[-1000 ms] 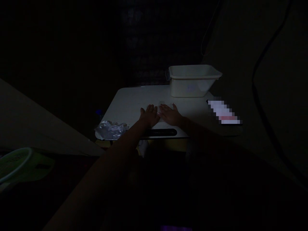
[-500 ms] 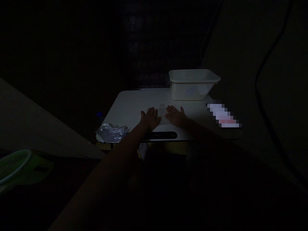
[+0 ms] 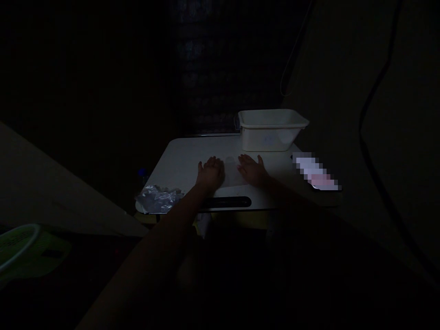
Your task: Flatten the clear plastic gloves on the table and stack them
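A flat, pale, see-through sheet or bag (image 3: 231,176) lies on the white tabletop (image 3: 182,158) between my two hands; the dim light hides what exactly it is. My left hand (image 3: 210,175) is at the sheet's left edge, back upward, with its outermost finger apart from the others. On the other side, my right hand (image 3: 253,170) is tilted, its fingers stretched toward the sheet. Both hands are open, and no grasped thing shows in either. Whether the palms touch the sheet or hover just over it, I cannot tell.
A white plastic tub (image 3: 270,137) stands at the table's back right. Crumpled clear plastic (image 3: 158,199) lies at the front left corner, near a blue-capped bottle (image 3: 142,173). A blurred-out bright object (image 3: 316,172) lies right. A green basket (image 3: 34,252) is lower left.
My left hand has shifted slightly left and its fingers look closer together. My right hand has turned more onto its side. The whole view has tilted, so the table appears lower.
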Demonstrator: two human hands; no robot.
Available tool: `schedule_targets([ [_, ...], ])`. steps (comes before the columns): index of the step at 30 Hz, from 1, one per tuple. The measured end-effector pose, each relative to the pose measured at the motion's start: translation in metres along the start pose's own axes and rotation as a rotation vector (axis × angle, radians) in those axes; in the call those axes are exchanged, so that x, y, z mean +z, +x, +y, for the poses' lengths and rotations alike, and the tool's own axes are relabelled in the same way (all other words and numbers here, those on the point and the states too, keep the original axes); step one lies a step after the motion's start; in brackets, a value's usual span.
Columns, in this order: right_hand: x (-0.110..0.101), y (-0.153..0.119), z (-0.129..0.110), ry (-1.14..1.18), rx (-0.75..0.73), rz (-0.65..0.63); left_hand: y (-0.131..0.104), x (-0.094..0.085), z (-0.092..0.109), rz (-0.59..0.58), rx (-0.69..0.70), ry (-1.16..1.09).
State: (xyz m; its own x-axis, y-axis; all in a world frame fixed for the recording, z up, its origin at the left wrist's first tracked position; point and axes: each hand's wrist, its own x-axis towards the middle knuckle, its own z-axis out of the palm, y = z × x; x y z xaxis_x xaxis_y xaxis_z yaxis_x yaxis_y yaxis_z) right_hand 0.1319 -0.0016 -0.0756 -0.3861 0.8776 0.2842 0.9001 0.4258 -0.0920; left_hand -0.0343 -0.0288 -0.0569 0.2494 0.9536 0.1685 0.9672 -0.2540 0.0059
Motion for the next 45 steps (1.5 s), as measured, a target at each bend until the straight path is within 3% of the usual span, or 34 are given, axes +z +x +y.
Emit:
schedule_targets([
  [4, -0.001, -0.001, 0.014, 0.003, 0.088, 0.099, -0.001, -0.010, -0.001, 0.086, 0.120, -0.028],
  [9, 0.001, -0.010, 0.035, -0.050, 0.129, 0.171, -0.008, -0.022, 0.012, 0.027, 0.472, 0.044],
  [12, 0.001, -0.015, 0.040, -0.082, 0.114, 0.179, -0.011, -0.024, 0.026, 0.005, 0.577, 0.096],
  [19, -0.002, -0.021, 0.044, -0.089, 0.074, 0.190, -0.011, -0.025, 0.046, -0.049, 0.580, 0.133],
  [23, -0.007, -0.026, 0.047, -0.076, 0.074, 0.183, -0.010, -0.027, 0.051, -0.100, 0.557, 0.134],
  [27, -0.012, -0.030, 0.049, -0.046, 0.100, 0.181, -0.010, -0.023, 0.052, -0.080, 0.542, 0.096],
  [30, -0.013, -0.028, 0.050, 0.031, 0.137, 0.195, -0.008, -0.021, 0.049, -0.064, 0.440, -0.111],
  [33, -0.013, -0.023, 0.052, 0.243, 0.208, 0.224, -0.004, -0.025, 0.044, -0.023, 0.194, -0.657],
  [37, -0.017, -0.015, 0.053, 0.936, 0.375, 0.229, 0.002, -0.041, 0.030, 0.110, -0.219, -1.485],
  [39, -0.021, -0.013, 0.052, 1.378, 0.479, 0.116, 0.004, -0.045, 0.022, 0.080, -0.320, -1.752],
  [41, -0.024, -0.012, 0.048, 1.733, 0.561, -0.063, 0.006, -0.042, 0.015, -0.045, -0.397, -1.934],
  [43, -0.028, -0.013, 0.041, 1.943, 0.595, -0.234, 0.007, -0.034, 0.009, -0.134, -0.470, -2.023],
  [45, -0.029, -0.013, 0.035, 2.030, 0.585, -0.363, 0.008, -0.025, 0.004, -0.148, -0.512, -1.991],
])
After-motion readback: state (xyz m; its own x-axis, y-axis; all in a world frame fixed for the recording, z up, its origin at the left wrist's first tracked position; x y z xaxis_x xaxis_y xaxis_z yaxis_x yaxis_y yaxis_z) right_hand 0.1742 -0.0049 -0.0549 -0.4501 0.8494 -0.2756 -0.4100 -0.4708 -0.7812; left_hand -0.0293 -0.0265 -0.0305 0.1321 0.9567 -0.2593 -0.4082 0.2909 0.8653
